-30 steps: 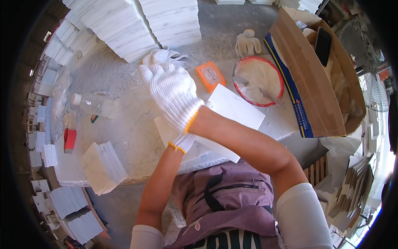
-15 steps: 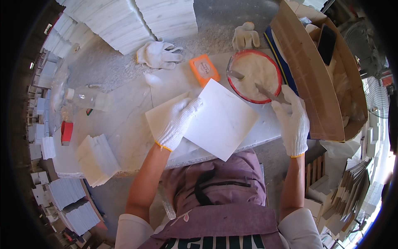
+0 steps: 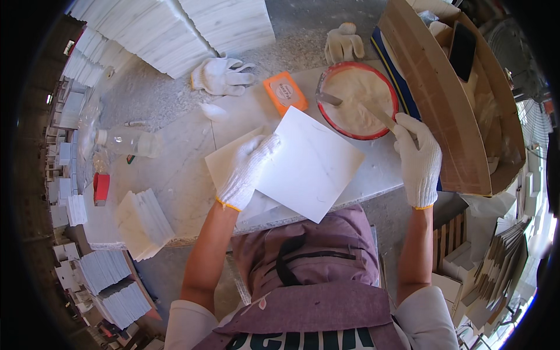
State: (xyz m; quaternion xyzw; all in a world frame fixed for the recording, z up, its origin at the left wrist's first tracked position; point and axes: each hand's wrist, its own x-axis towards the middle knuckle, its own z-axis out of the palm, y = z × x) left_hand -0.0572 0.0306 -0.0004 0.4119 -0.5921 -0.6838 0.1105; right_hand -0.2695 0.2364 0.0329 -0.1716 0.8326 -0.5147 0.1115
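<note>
My left hand [image 3: 249,166], in a white knit glove, grips the left edge of a square white marble tile [image 3: 312,166]. Under that hand, another pale tile [image 3: 220,162] lies on the slab. My right hand [image 3: 419,157], gloved too, holds a putty knife [image 3: 379,115] by its end. The blade dips into cream-coloured paste [image 3: 356,93] in a round red-rimmed bowl [image 3: 335,129]. A second flat blade [image 3: 331,99] leans on the bowl's left rim. An orange box [image 3: 284,92] sits left of the bowl, just beyond the tile.
Spare white gloves [image 3: 221,77] lie on the far side of the marble slab [image 3: 181,157]. A cardboard box [image 3: 431,99] with a dark phone [image 3: 462,51] stands at right. Tile stacks [image 3: 143,35] rise at far left; a smaller stack [image 3: 143,224], plastic bottle [image 3: 131,143] and red object [image 3: 101,188] are left.
My right hand has shifted slightly right and the putty knife blade now shows more of its length over the paste. My left hand keeps its hold on the tile.
</note>
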